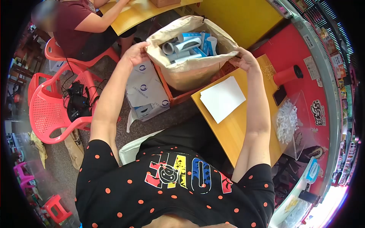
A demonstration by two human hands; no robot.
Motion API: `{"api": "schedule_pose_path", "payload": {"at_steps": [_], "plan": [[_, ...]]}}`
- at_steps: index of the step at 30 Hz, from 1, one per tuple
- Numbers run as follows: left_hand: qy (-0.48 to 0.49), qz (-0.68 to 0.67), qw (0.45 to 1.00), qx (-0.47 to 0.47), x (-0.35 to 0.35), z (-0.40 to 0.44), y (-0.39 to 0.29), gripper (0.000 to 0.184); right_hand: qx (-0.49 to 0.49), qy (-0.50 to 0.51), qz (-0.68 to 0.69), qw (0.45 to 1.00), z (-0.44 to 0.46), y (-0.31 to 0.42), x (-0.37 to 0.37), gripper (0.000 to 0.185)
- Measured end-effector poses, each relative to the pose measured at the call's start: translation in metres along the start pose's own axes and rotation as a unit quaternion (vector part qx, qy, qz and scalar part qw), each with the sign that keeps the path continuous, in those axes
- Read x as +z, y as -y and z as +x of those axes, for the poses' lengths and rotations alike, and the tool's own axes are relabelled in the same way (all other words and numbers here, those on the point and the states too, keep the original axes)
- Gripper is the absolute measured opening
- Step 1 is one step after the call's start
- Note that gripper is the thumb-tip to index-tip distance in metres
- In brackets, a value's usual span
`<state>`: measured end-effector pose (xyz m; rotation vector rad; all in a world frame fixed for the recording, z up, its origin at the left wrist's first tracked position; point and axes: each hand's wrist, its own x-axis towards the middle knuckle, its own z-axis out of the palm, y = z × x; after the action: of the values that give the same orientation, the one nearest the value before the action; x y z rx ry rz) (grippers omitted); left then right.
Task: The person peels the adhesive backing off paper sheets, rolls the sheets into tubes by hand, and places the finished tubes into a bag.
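A large tan sack (190, 76) stands open in front of me, its mouth spread wide, with several rolled blue-and-white tubes or sheets (188, 45) inside. My left hand (137, 54) pinches the rim at the sack's left corner. At the right corner my right hand (244, 59) grips the rim, its fingers partly hidden by the cloth. Beneath the sack is an orange-red crate (181, 99). A stack of white paper (223, 99) lies on the wooden table (232, 140) below my right hand.
A white printed package (146, 93) lies left of the crate. Red chairs (45, 114) stand at left, one holding black equipment (78, 100). A person (81, 26) sits at another table (129, 17). Rubber bands (268, 70), a red cylinder (285, 76) and a box of white pieces (287, 121) are at right.
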<state>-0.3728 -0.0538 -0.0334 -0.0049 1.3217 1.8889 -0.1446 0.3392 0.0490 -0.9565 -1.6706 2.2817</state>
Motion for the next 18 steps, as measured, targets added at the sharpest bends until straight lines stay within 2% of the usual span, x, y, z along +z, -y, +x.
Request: {"api": "schedule_pose_path", "payload": {"at_steps": [1,2,3,5,6,7,9,10,11,12,13,15,16,18], "plan": [[0.025,-0.053,0.997,-0.044,0.018,-0.021,0.004,0.023,0.007,0.030,0.019,0.999,-0.004,0.000,0.000,0.020],[0.087,-0.059,0.993,-0.052,0.022,-0.027,0.012,0.032,-0.009,0.080,0.015,0.997,-0.005,-0.003,-0.001,0.023],[0.108,-0.066,0.992,-0.025,0.034,-0.041,0.019,0.035,-0.009,0.079,0.016,0.997,-0.008,-0.003,-0.001,0.023],[0.145,-0.085,0.986,0.000,0.039,-0.045,0.025,0.043,-0.006,0.147,0.051,0.988,-0.019,0.002,0.002,0.025],[0.146,-0.086,0.986,0.001,0.041,-0.044,0.023,0.043,-0.023,0.110,0.065,0.992,-0.014,-0.003,0.000,0.025],[0.096,-0.013,0.995,0.025,0.043,-0.043,0.021,0.042,-0.024,0.110,0.064,0.992,-0.005,-0.009,-0.008,0.025],[-0.024,0.135,0.988,0.076,0.052,-0.046,0.012,0.034,-0.076,-0.036,-0.075,0.994,0.001,-0.010,-0.015,0.021],[-0.102,0.310,0.941,0.092,0.056,-0.051,0.004,0.027,-0.082,-0.115,-0.153,0.978,0.000,-0.009,-0.013,0.020],[-0.176,0.474,0.857,0.104,0.060,-0.055,-0.003,0.021,-0.140,-0.173,-0.307,0.925,-0.002,-0.011,-0.011,0.023],[-0.196,0.500,0.826,0.173,0.053,-0.049,-0.002,0.008,-0.195,-0.227,-0.451,0.841,-0.012,-0.011,-0.002,0.025],[-0.195,0.501,0.825,0.176,0.051,-0.046,-0.005,0.008,-0.270,-0.241,-0.548,0.754,-0.016,-0.011,0.004,0.029],[-0.214,0.592,0.724,0.282,0.047,-0.041,-0.007,0.005,-0.252,-0.269,-0.568,0.736,-0.030,-0.009,0.021,0.027],[-0.204,0.553,0.779,0.212,0.057,-0.053,-0.017,0.004,-0.235,-0.294,-0.587,0.716,-0.036,-0.005,0.028,0.027],[-0.153,0.490,0.843,0.160,0.042,-0.048,-0.024,0.003,-0.225,-0.290,-0.583,0.724,-0.039,0.005,0.025,0.029]]}}
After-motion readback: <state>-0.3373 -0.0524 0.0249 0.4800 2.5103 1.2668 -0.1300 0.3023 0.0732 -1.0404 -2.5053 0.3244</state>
